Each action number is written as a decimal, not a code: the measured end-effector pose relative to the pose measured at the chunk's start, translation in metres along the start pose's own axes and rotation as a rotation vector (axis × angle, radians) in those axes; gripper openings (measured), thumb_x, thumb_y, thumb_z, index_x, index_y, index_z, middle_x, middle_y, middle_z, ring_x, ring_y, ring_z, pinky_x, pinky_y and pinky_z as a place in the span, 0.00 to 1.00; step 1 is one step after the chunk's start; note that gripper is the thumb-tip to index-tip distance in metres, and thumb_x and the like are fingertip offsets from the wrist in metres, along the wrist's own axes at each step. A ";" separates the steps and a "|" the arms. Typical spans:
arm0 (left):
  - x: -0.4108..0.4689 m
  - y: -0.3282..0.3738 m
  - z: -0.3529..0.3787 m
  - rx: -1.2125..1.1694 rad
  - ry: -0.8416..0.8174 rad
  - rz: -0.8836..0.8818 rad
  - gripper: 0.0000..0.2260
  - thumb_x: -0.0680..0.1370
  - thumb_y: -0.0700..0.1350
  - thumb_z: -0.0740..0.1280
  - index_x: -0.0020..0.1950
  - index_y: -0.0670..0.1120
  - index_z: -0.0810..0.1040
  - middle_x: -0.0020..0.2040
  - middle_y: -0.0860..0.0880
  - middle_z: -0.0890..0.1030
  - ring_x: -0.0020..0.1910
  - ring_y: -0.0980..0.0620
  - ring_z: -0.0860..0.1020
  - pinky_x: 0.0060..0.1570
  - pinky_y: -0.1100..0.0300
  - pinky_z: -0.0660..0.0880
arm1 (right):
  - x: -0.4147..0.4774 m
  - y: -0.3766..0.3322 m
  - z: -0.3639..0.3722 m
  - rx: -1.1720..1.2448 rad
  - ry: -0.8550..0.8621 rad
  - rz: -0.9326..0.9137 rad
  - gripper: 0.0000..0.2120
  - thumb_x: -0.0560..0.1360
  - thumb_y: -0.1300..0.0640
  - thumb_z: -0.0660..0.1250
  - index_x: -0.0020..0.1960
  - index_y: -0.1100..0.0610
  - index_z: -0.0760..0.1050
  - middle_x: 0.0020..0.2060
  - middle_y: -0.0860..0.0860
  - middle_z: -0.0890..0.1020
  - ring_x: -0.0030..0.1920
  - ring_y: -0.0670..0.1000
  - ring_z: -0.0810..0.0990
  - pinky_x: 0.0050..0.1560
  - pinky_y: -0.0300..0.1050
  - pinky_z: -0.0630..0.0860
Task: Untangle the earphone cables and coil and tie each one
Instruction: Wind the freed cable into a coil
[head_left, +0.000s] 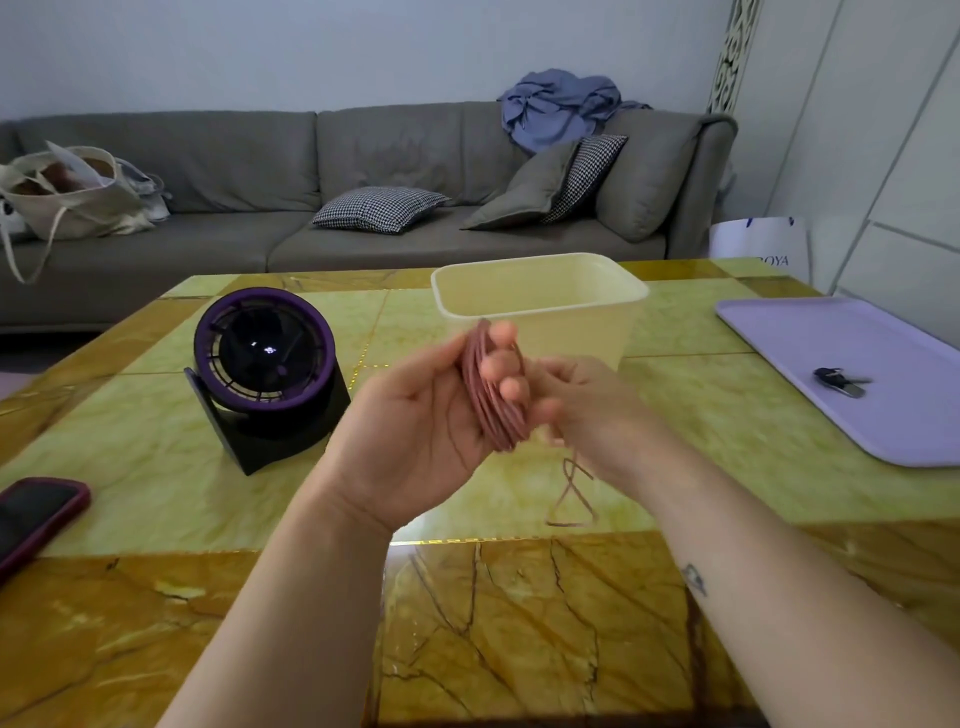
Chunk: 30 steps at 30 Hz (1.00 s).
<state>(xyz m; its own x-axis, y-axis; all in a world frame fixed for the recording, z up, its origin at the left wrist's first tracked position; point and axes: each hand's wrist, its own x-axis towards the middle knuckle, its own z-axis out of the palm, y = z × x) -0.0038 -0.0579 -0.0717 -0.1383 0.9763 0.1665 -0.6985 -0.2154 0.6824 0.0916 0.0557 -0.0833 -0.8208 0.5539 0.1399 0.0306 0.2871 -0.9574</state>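
A dusty-pink earphone cable (488, 395) is wound in several loops around the fingers of my left hand (426, 426), which is raised above the table with its palm toward me. My right hand (582, 410) sits just to the right of the coil and pinches the cable's loose end. That free tail (571, 493) hangs down from my right hand and ends in a small loop just over the table. The earbuds are hidden.
A cream plastic tub (540, 301) stands right behind my hands. A purple and black desk fan (265, 358) is to the left, a phone (36, 514) at the left edge. A lilac tray (883, 395) with keys (839, 380) lies at the right. The green-yellow marble table (208, 467) fronts a grey sofa (260, 182).
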 end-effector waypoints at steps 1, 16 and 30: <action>0.003 0.000 0.001 -0.061 0.053 0.080 0.14 0.79 0.45 0.55 0.49 0.41 0.79 0.36 0.50 0.75 0.37 0.53 0.77 0.56 0.51 0.77 | 0.000 0.002 0.004 -0.064 0.000 -0.017 0.18 0.77 0.45 0.61 0.36 0.58 0.75 0.30 0.53 0.67 0.29 0.47 0.63 0.31 0.44 0.58; 0.000 -0.007 -0.016 1.157 0.400 0.061 0.19 0.83 0.51 0.51 0.44 0.46 0.78 0.35 0.51 0.78 0.35 0.55 0.71 0.37 0.66 0.68 | -0.018 -0.036 -0.021 -0.466 -0.075 -0.182 0.09 0.75 0.49 0.67 0.41 0.51 0.82 0.31 0.47 0.80 0.31 0.49 0.76 0.36 0.43 0.74; 0.003 0.001 -0.013 -0.119 0.102 0.118 0.14 0.80 0.46 0.58 0.57 0.39 0.78 0.42 0.48 0.80 0.44 0.50 0.79 0.66 0.49 0.68 | -0.009 0.004 0.007 -0.256 -0.113 -0.051 0.17 0.80 0.54 0.59 0.34 0.47 0.75 0.25 0.47 0.70 0.27 0.45 0.68 0.33 0.42 0.69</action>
<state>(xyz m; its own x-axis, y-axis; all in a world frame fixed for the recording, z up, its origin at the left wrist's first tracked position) -0.0138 -0.0552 -0.0798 -0.2908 0.9427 0.1633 -0.7502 -0.3306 0.5726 0.0946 0.0465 -0.0901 -0.8827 0.4476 0.1433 0.1191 0.5080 -0.8531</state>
